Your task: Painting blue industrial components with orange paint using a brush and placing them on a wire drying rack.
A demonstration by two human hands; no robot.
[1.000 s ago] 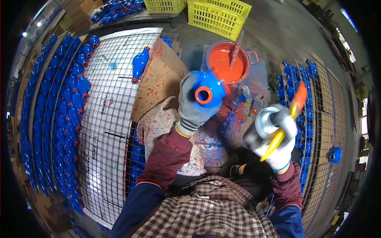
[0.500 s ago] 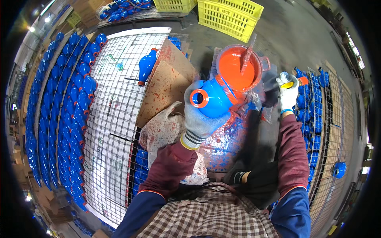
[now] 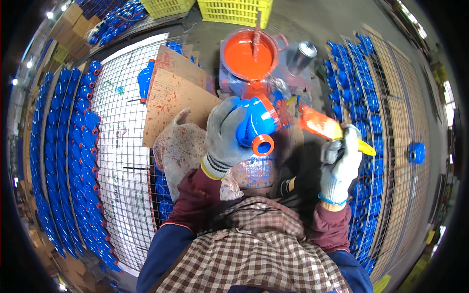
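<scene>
My left hand [image 3: 223,129], in a grey knit glove, grips a glossy blue pipe fitting [image 3: 254,119] with orange-red rims. One round opening of the fitting faces me; its threaded end points up and away. In my right hand [image 3: 342,158], white-gloved, is a paintbrush [image 3: 320,123] with a yellow handle, its head coated in orange-red paint. The brush head points left toward the fitting, with a gap between them. Beyond the fitting stands a pot of orange-red paint [image 3: 244,56] with a paint-covered stick [image 3: 256,39] leaning in it.
A dark metal can [image 3: 303,56] stands right of the pot. Paint-spattered cardboard [image 3: 178,97] and a stained cloth [image 3: 181,146] lie on my left. Wire mesh racks flank me, with rows of blue fittings [image 3: 88,185] left and more fittings [image 3: 369,166] right. Yellow crates [image 3: 234,12] stand at the back.
My right hand has come back toward me from beside the can, bringing the brush nearer the fitting. My left hand has turned the fitting, so its opening points lower. The whole view has shifted.
</scene>
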